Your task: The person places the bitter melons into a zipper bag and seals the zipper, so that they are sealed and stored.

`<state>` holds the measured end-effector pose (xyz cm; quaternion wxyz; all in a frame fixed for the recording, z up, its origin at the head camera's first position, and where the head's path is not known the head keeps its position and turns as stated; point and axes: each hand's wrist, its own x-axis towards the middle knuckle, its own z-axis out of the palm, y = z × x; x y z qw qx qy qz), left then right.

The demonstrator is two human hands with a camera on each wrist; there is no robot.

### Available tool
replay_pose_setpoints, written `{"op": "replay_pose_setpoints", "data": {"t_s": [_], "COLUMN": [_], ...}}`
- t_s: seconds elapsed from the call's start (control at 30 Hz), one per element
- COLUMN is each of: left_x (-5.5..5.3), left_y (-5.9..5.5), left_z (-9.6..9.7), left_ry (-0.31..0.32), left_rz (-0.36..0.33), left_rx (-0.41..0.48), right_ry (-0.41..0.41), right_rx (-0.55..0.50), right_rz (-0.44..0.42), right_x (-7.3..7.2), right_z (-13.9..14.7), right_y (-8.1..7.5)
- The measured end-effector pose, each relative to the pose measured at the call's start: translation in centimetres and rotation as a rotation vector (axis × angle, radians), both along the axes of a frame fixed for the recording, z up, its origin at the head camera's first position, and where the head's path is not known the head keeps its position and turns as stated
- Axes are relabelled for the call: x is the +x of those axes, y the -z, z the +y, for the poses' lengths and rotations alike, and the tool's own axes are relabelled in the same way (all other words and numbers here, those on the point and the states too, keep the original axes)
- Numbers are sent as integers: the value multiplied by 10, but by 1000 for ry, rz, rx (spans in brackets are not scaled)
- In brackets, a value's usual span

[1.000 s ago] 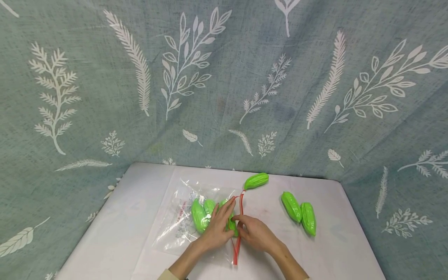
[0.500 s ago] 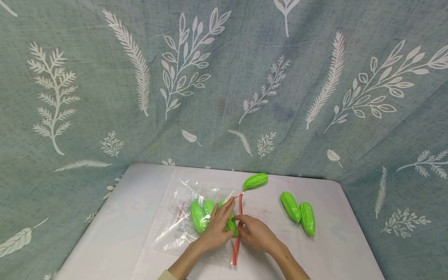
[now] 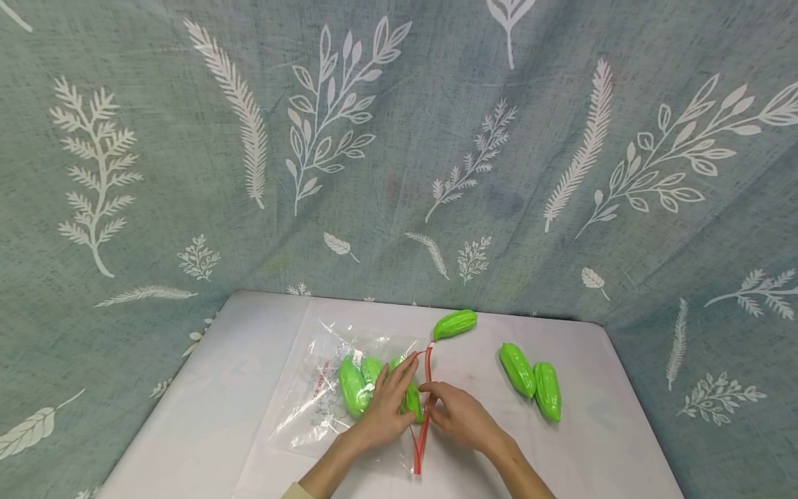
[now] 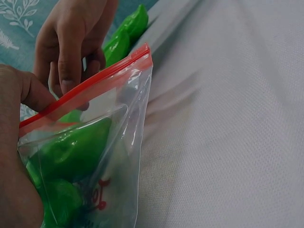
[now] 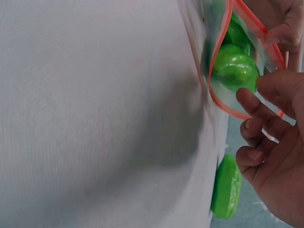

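A clear zip bag with a red zip strip lies on the table, its mouth facing right. Several glossy green ridged gourds show through the plastic, partly covered by my left hand. That hand lies across the bag, holding the upper lip with the thumb at the red strip. At the mouth is my right hand, fingers loosely bent and apart. In the right wrist view its fingertips are right at the end of a gourd just inside the mouth, which gapes between the two red edges.
Beyond the bag's far corner lies one loose gourd. Two others, the left one and the right one, lie side by side on the right of the white table. A patterned cloth hangs behind the table.
My right hand has shifted slightly right, its fingertips drawing back from the gourd at the mouth. My left hand and the bag keep their places.
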<state>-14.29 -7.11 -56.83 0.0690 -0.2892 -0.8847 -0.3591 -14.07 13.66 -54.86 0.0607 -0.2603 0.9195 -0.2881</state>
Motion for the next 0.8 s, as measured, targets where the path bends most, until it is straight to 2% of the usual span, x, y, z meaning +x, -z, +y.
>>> {"op": "replay_pose_setpoints", "data": {"t_s": [0.4,0.8], "left_x": [0,0], "left_y": [0,6], "left_z": [1,0], "left_ry": [11,18], "left_rz": [-8,33], "left_rx": [30,44], "right_ry": [79,320], "right_rx": [41,76], "right_rz": [38,74], "right_x": [-1,-13], "right_z": [29,86], "right_y": [-7,-24]}}
